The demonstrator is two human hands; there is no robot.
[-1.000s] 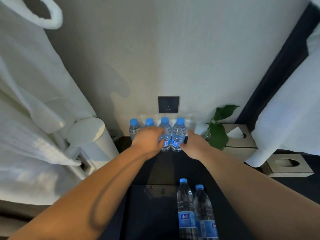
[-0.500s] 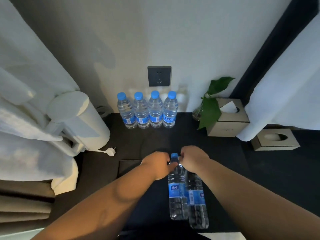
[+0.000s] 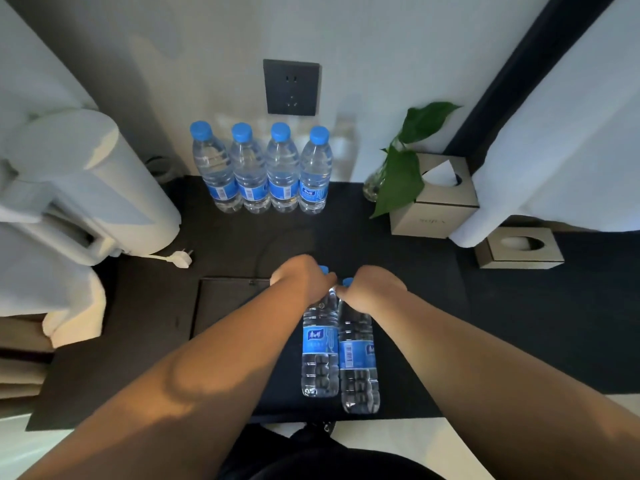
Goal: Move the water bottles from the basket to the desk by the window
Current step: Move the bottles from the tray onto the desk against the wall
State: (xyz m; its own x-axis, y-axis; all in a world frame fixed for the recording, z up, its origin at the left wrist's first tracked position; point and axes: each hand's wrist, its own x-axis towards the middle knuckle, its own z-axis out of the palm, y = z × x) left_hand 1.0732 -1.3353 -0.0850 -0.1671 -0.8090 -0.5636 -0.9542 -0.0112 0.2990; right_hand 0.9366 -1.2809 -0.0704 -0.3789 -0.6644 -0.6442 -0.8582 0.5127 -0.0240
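Tech 1: Dark bench (image 3: 398, 244) set against a pale wall (image 3: 381, 46), black socket plate (image 3: 291, 87) above it. Report the bottles.

Tech 2: Six units, all clear ribbed plastic with a blue screw cap and a blue wrap label at mid-body. A row of four bottles (image 3: 282, 168) stands at the back of the bench, touching side by side, just below the socket plate. Two more are at the near edge: left bottle (image 3: 320, 344) and right bottle (image 3: 358, 362), touching each other.

Tech 1: Orientation?

Tech 2: Long axis upright on every unit, caps up. On the near pair, the caps sit under the hands and the bases point toward the bottom of the view. Whether those bases rest on a surface or hang clear cannot be told.

Tech 1: Hand state?

Tech 2: Left hand (image 3: 304, 277) is curled round the neck of the left bottle. Right hand (image 3: 372, 289) is curled round the neck of the right bottle. A sliver of blue cap shows past each.

Tech 1: Markings?

Tech 2: Left bottle has white characters on its blue label, too small to read. Right bottle has its barcode facing the camera. In the row, the two middle labels show barcodes. Tissue box (image 3: 436, 209), beside a green plant (image 3: 405, 164), carries faint lettering that is not legible.
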